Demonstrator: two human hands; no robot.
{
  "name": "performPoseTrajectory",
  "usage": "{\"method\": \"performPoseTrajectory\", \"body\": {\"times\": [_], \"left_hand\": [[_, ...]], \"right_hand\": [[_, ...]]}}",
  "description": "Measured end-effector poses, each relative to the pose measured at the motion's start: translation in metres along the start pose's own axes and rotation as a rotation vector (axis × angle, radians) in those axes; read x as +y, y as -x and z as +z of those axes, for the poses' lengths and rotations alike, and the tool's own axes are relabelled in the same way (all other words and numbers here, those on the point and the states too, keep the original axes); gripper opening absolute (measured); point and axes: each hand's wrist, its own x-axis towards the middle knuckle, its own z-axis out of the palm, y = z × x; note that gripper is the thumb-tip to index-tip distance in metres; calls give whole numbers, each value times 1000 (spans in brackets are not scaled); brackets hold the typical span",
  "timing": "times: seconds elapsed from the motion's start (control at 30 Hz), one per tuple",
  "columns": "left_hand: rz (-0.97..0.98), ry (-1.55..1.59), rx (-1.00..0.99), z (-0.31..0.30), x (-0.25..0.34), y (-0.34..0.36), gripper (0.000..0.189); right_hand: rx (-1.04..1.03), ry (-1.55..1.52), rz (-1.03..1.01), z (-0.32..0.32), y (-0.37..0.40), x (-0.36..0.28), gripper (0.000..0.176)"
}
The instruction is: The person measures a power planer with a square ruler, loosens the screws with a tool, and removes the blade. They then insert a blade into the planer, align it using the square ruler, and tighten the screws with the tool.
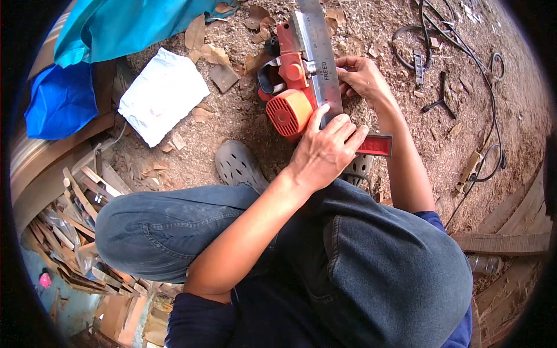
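An orange electric planer (290, 110) lies on the ground in front of me, turned partly on its side. Along its sole runs the steel blade (325, 64) of a try square, marked with a scale and lettering. The square's red handle (376, 145) sticks out to the right at the near end. My left hand (329, 142) is closed over the square near its corner, with fingers pressing on the blade. My right hand (362, 81) is at the blade's right edge, its fingers bent together; their tips are partly hidden, and what they pinch cannot be made out.
Wood shavings and dry leaves cover the ground. A white bag (163, 95), a blue cloth bag (61, 101) and teal fabric (122, 26) lie at left. Black cable (490, 87) and a black three-armed tool (441, 98) lie at right. Wood offcuts (75, 214) are piled lower left.
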Motion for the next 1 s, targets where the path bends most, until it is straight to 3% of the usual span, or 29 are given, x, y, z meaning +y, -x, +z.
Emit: {"method": "performPoseTrajectory", "body": {"times": [0.8, 1.0], "left_hand": [[-2, -17, 9, 0, -1, -2, 65], [0, -15, 24, 1, -1, -2, 65]], "right_hand": [[17, -31, 31, 3, 15, -16, 25], [16, -26, 3, 3, 10, -11, 31]]}}
